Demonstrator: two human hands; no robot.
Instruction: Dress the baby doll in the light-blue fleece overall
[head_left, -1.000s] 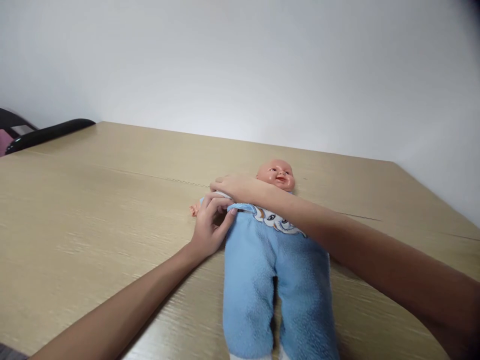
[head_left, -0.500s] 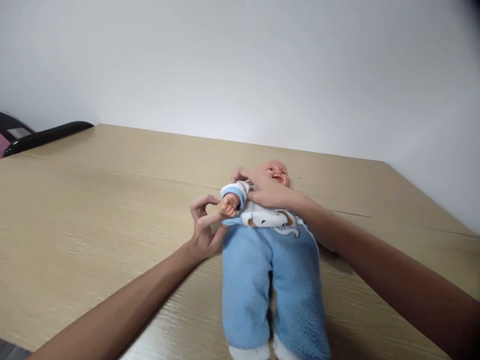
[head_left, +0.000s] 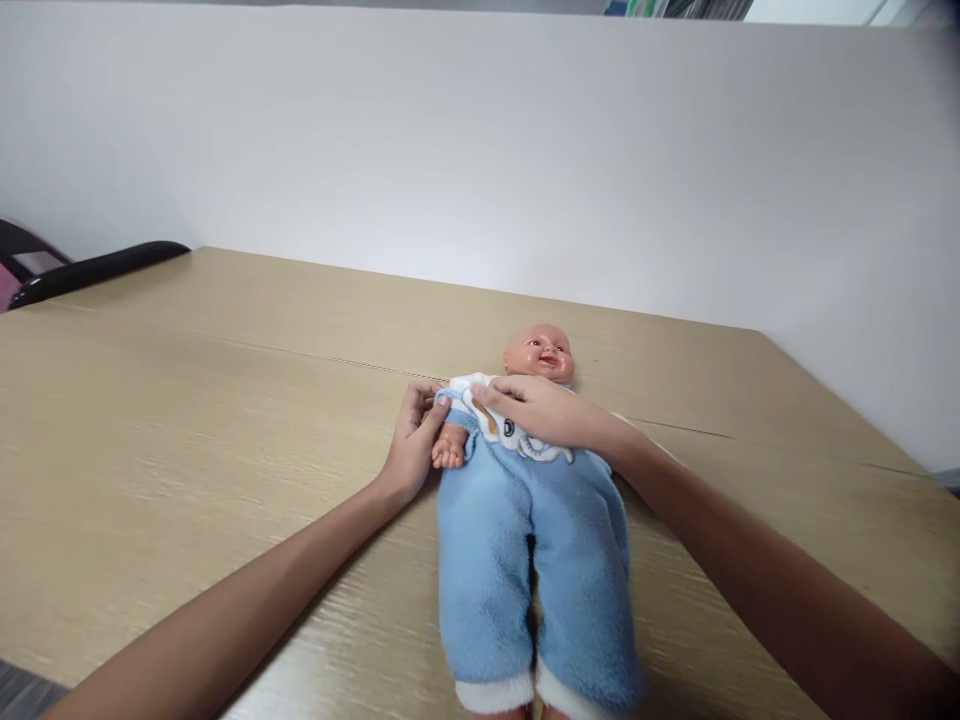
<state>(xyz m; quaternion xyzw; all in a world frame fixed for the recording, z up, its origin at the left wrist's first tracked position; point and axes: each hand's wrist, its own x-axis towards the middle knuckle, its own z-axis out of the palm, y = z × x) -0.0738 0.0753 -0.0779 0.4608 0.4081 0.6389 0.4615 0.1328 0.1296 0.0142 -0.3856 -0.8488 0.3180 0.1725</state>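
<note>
Doll [head_left: 526,492]: lies face-up on table [head_left: 225,420]; left hand [head_left: 412,440] pinches sleeve [head_left: 454,417]; right hand [head_left: 553,410] spans chest [head_left: 501,428], apparently steadying it, grip unclear.

Doll's pink plastic hand [head_left: 448,452] lowered; bare left hand [head_left: 411,440] now pinching blue cloth cuff [head_left: 455,414]. White wall's top edge [head_left: 375,14] revealed.

The doll [head_left: 510,510] lies on the table [head_left: 225,480], the partition [head_left: 420,160] behind.
</note>
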